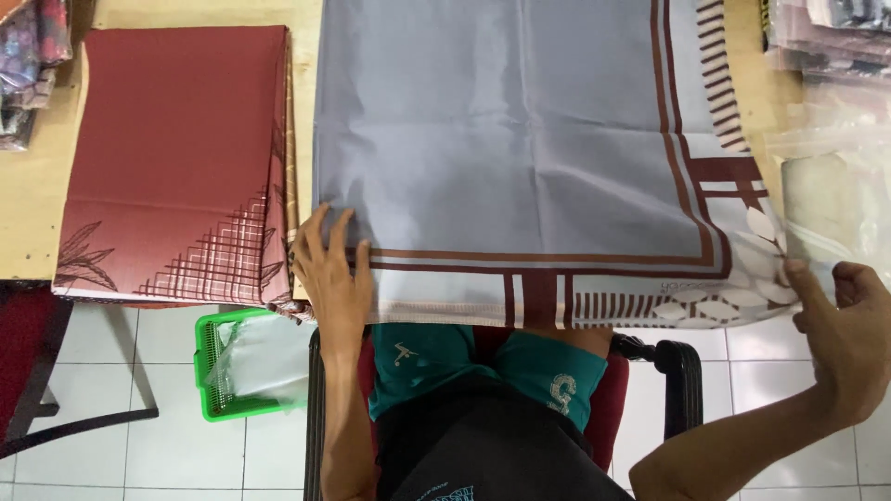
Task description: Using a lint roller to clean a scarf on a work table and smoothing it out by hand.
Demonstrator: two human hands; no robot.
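Note:
A grey-blue square cloth [520,139] with a maroon striped border and a pale leaf print in one corner lies spread on the wooden table [28,204]. My left hand [332,271] rests flat on its near left corner, fingers spread. My right hand [843,325] pinches the near right corner of the cloth, by the leaf print, at the table's edge. A clear plastic bag [826,195] lies right beside that hand.
A folded maroon cloth [176,158] with a line and leaf pattern lies to the left. Stacks of packed cloths sit at the top right [826,37] and top left [28,65]. A green basket [243,364] with clear plastic stands on the tiled floor. I sit on a dark chair [682,371].

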